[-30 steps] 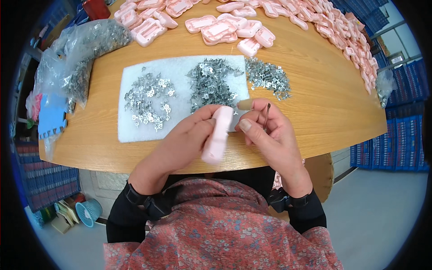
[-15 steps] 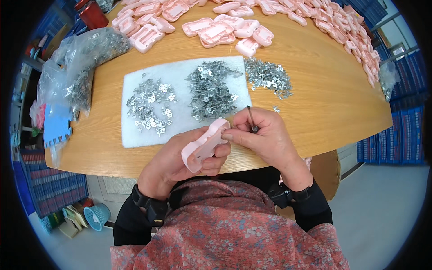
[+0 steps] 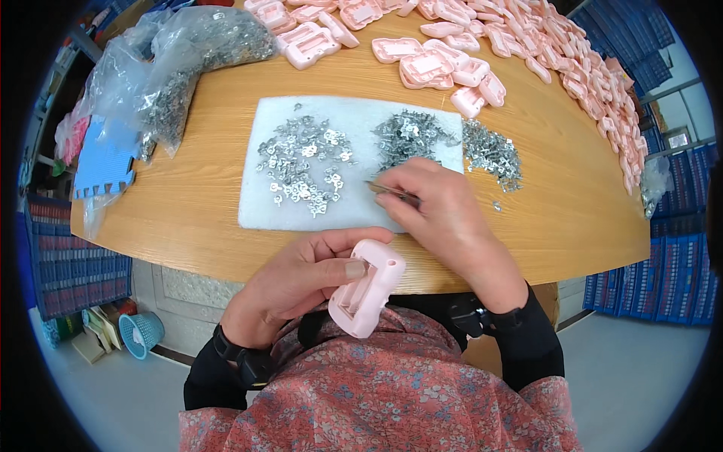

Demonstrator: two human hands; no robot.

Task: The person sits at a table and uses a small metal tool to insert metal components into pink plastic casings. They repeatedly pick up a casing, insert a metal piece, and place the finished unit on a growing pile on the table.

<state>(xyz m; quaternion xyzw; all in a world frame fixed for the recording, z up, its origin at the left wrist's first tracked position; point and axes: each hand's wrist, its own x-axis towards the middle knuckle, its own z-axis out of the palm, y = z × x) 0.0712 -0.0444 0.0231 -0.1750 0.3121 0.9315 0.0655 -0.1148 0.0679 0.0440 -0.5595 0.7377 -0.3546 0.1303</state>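
My left hand (image 3: pixel 301 273) grips a pale pink plastic casing (image 3: pixel 387 280) near the table's front edge, thumb pressed into its recessed compartment. The casing is tilted, its hollow side showing. My right hand (image 3: pixel 452 218) is closed round a slim dark metal tool (image 3: pixel 401 194), whose tip points left over the white foam pad (image 3: pixel 260 215); the tool's exact kind is unclear. Small silvery metal clips (image 3: pixel 307 154) lie scattered on the pad's left part. A denser, darker heap of metal pieces (image 3: pixel 413 135) lies beyond my right hand, which partly hides it.
More metal pieces (image 3: pixel 493 154) lie right of the pad. Many pink casings (image 3: pixel 527 53) cover the table's far and right side. Clear bags of metal parts (image 3: pixel 169 102) and a blue foam mat (image 3: pixel 108 158) sit at the left. A blue basket (image 3: pixel 141 335) stands on the floor.
My right hand has moved off the casing to over the pad, tool still held. My left hand has turned the casing and lowered it slightly. The whole view has shifted.
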